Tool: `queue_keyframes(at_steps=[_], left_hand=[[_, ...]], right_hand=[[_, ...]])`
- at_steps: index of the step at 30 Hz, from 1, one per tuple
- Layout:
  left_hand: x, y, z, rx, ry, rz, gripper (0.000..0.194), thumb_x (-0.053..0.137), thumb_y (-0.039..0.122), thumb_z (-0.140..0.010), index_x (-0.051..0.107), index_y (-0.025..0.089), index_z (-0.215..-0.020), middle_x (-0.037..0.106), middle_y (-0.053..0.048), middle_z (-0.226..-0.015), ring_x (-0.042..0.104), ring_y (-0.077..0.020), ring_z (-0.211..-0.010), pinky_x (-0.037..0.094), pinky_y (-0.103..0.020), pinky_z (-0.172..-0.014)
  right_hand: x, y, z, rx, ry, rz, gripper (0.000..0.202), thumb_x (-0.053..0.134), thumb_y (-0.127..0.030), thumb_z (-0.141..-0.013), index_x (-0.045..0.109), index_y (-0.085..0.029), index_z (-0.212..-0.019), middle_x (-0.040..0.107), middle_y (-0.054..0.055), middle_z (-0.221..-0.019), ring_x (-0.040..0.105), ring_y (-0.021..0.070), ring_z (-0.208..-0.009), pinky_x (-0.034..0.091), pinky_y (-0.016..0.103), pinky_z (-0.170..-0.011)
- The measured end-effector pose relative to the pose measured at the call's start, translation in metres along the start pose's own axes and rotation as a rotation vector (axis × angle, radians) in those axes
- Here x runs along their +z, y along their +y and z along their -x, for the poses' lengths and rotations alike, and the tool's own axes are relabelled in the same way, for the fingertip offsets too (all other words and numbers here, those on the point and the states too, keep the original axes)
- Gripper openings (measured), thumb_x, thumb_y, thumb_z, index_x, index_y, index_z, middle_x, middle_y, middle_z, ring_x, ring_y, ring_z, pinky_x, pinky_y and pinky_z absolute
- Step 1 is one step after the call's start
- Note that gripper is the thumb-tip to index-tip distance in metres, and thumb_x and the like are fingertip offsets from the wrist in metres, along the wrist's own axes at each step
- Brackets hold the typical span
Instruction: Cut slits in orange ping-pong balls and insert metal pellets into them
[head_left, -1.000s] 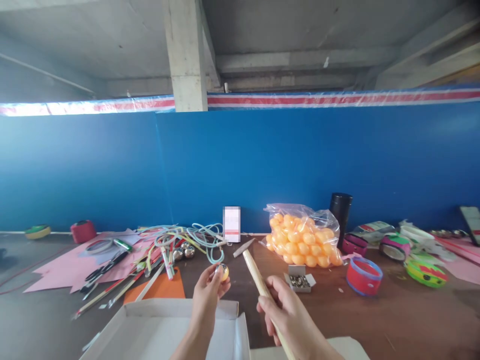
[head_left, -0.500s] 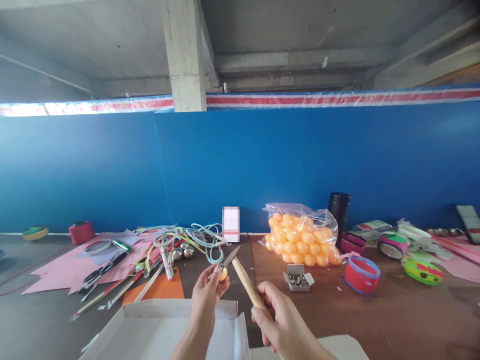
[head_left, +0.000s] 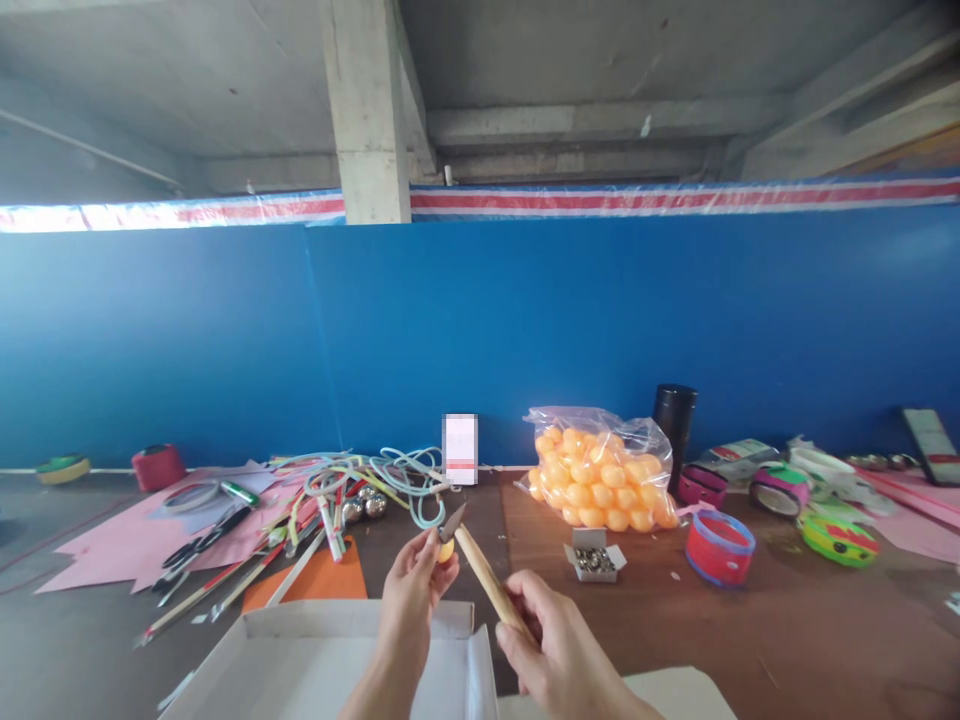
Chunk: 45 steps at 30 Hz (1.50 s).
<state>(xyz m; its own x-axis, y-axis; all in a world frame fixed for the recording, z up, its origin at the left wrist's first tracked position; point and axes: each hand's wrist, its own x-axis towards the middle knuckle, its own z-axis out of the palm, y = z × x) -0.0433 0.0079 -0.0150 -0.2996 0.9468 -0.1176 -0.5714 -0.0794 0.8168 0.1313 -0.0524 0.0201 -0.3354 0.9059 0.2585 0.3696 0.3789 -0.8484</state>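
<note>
My left hand (head_left: 409, 590) pinches a small orange ball (head_left: 446, 551), mostly covered by the fingers. A grey, pointed metal blade (head_left: 452, 522) sticks up and to the right just above the ball. My right hand (head_left: 551, 635) is wrapped round a light wooden handle (head_left: 487, 577), tilted so that its far end is close to the blade and the ball. I cannot tell whether blade and handle are joined. Both hands are above the near edge of the table, over and beside an open white box (head_left: 360, 620).
A clear bag of orange balls (head_left: 596, 485) stands right of centre, before a black cylinder (head_left: 673, 430). Nearer lies a small box of metal bits (head_left: 595, 560). Colourful tape rolls (head_left: 720, 548) are at right; scissors (head_left: 199, 545), tubing (head_left: 409, 475) and pink paper (head_left: 112, 545) at left.
The far end of the wooden handle has shifted slightly left and down, towards the ball. The blade beside it has dipped a little. Both hands keep their holds.
</note>
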Motion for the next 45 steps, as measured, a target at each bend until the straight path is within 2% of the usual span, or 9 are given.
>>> queue_keyframes(at_steps=[12, 20, 24, 30, 45], left_hand=[[-0.0004, -0.0013, -0.0006, 0.029, -0.013, 0.025, 0.031, 0.070, 0.026, -0.068, 0.062, 0.013, -0.096, 0.066, -0.008, -0.087, 0.066, -0.0132, -0.072, 0.053, -0.028, -0.076], [-0.0021, -0.0016, -0.0018, 0.050, -0.052, 0.089, 0.024, 0.065, 0.022, -0.073, 0.063, 0.013, -0.095, 0.067, -0.008, -0.086, 0.066, -0.0142, -0.076, 0.052, -0.031, -0.081], [-0.0035, -0.0040, -0.0038, 0.049, -0.022, 0.084, 0.020, 0.064, 0.019, -0.073, 0.062, 0.012, -0.092, 0.066, -0.007, -0.084, 0.066, -0.0145, -0.072, 0.053, -0.034, -0.080], [-0.0013, -0.0029, -0.0041, 0.057, 0.024, 0.078, 0.014, 0.062, 0.014, -0.074, 0.061, 0.012, -0.087, 0.063, -0.006, -0.081, 0.065, -0.0129, -0.068, 0.054, -0.033, -0.078], [-0.0027, -0.0037, -0.0049, 0.062, -0.008, 0.009, 0.021, 0.065, 0.019, -0.073, 0.061, 0.012, -0.093, 0.065, -0.008, -0.087, 0.066, -0.0151, -0.075, 0.051, -0.035, -0.083]], right_hand=[[0.0022, 0.0055, -0.0012, 0.010, 0.049, 0.067, 0.004, 0.044, -0.019, -0.081, 0.041, -0.022, -0.079, 0.047, -0.006, -0.057, 0.046, 0.0094, -0.047, 0.031, 0.021, -0.048], [0.0030, 0.0071, -0.0025, 0.029, 0.075, 0.040, 0.006, 0.045, -0.020, -0.081, 0.040, -0.021, -0.078, 0.046, -0.007, -0.058, 0.046, 0.0085, -0.047, 0.033, 0.020, -0.048], [0.0035, 0.0039, 0.0002, 0.033, 0.033, -0.027, 0.003, 0.044, -0.022, -0.083, 0.041, -0.021, -0.084, 0.045, -0.007, -0.059, 0.046, 0.0077, -0.045, 0.033, 0.018, -0.044], [0.0043, -0.0001, 0.0009, -0.045, 0.051, 0.084, 0.004, 0.047, -0.017, -0.079, 0.044, -0.020, -0.079, 0.044, -0.006, -0.058, 0.044, 0.0091, -0.052, 0.032, 0.019, -0.049], [0.0049, -0.0020, 0.0015, -0.035, 0.066, 0.086, 0.003, 0.045, -0.017, -0.080, 0.044, -0.020, -0.081, 0.046, -0.006, -0.059, 0.046, 0.0094, -0.053, 0.033, 0.020, -0.051]])
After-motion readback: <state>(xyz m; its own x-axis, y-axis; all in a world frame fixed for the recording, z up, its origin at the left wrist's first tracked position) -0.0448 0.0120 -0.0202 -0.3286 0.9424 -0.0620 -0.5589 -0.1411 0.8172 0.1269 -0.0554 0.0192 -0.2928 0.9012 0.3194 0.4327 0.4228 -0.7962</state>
